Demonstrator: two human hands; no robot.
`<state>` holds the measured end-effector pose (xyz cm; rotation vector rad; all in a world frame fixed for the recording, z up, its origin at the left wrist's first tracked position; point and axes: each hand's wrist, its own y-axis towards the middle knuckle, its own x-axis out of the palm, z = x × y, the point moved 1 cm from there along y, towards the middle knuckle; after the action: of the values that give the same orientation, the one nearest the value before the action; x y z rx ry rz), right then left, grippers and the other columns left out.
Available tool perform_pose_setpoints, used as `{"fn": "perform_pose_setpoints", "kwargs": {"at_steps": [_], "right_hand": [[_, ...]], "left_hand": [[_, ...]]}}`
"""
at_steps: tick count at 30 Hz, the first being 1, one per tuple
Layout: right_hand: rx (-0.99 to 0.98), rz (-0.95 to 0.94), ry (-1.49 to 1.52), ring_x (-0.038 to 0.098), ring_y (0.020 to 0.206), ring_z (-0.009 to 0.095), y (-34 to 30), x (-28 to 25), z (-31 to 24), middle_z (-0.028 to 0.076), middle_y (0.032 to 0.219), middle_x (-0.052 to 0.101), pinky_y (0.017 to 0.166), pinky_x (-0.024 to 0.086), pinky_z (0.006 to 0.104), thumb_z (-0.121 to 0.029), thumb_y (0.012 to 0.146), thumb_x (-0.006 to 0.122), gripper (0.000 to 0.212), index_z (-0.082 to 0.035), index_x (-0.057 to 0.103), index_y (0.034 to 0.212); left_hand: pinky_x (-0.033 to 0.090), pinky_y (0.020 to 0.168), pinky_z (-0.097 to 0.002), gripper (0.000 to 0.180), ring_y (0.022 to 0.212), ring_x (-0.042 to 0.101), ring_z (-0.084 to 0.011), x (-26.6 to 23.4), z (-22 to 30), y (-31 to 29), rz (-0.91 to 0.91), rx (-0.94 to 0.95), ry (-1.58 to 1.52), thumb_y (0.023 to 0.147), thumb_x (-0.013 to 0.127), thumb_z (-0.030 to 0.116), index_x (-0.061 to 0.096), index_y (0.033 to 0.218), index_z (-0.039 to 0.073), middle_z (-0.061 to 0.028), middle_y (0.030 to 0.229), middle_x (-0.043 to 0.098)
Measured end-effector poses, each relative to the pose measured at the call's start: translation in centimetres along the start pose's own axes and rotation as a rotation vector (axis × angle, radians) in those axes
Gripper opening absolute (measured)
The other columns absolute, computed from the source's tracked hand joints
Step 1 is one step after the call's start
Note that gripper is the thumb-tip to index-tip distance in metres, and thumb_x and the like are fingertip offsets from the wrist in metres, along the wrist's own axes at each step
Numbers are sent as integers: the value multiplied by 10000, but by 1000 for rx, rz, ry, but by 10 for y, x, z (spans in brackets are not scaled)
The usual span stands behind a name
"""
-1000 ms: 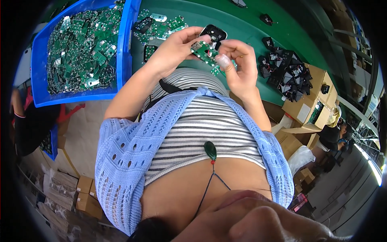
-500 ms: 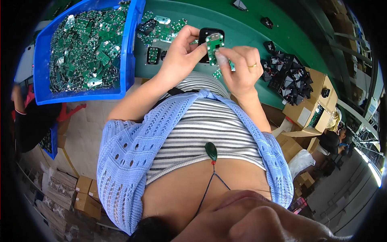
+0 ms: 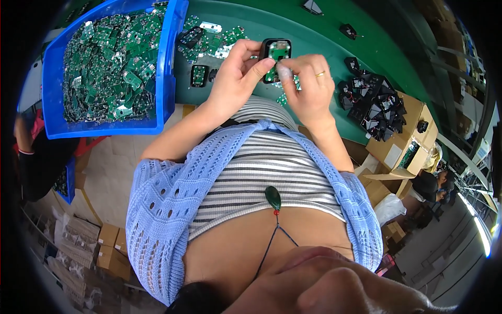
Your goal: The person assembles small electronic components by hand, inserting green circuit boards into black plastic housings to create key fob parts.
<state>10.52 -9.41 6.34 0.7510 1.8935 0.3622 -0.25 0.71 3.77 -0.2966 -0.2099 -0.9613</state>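
Note:
My left hand (image 3: 236, 76) grips a black plastic case (image 3: 264, 48) by its left side, thumb on the near edge. Inside the case lies a green circuit board (image 3: 279, 51). Over the board's lower right part, my right hand (image 3: 309, 83) has thumb and forefinger pressed together at its edge; the fingertips partly hide the contact. A ring is on one right finger. On the green bench left of my hands sits another black case with a board in it (image 3: 198, 76). Loose circuit boards (image 3: 230, 37) are scattered behind my left hand.
A blue bin (image 3: 167, 68) heaped with green circuit boards stands at left. Black plastic parts (image 3: 372, 99) are piled at right, beside an open cardboard box (image 3: 400, 149). Another person's arm (image 3: 23, 136) shows at far left. Single black parts (image 3: 348, 31) lie toward the back.
The circuit board, held tilted above the case half a second ago, now sits down within it. My right hand has shifted slightly, staying at the board.

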Motion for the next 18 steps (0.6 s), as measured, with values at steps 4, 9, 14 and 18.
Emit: {"fn": "perform_pose_setpoints", "kwargs": {"at_steps": [4,9,14,18], "right_hand": [[-49,-57,22,514,668,233,9,8,12,71,767,521,526,440,327,-26,679,654,180,-50,549,822],[-31,-152,65,527,691,241,19,23,26,77,786,534,542,450,308,-11,701,625,163,-35,560,849],[528,63,339,543,737,173,31,78,117,87,876,561,586,449,283,-58,794,585,107,-33,594,898],[669,-114,-158,563,898,285,58,137,193,168,1009,569,793,450,355,-197,820,586,292,-3,534,1032]], "left_hand": [[456,667,-211,267,824,541,-75,0,-2,13,32,44,-12,859,581,129,445,1054,7,-63,988,565],[436,625,-196,234,776,534,-66,-8,-11,36,68,6,27,845,597,105,459,1011,16,-47,915,583],[551,675,-326,171,821,624,-200,-55,-71,103,258,-133,-29,884,508,97,471,1016,-6,-101,851,607],[559,663,-337,182,809,630,-217,-75,-95,170,349,-153,-62,868,533,102,501,988,-30,-130,880,610]]}}
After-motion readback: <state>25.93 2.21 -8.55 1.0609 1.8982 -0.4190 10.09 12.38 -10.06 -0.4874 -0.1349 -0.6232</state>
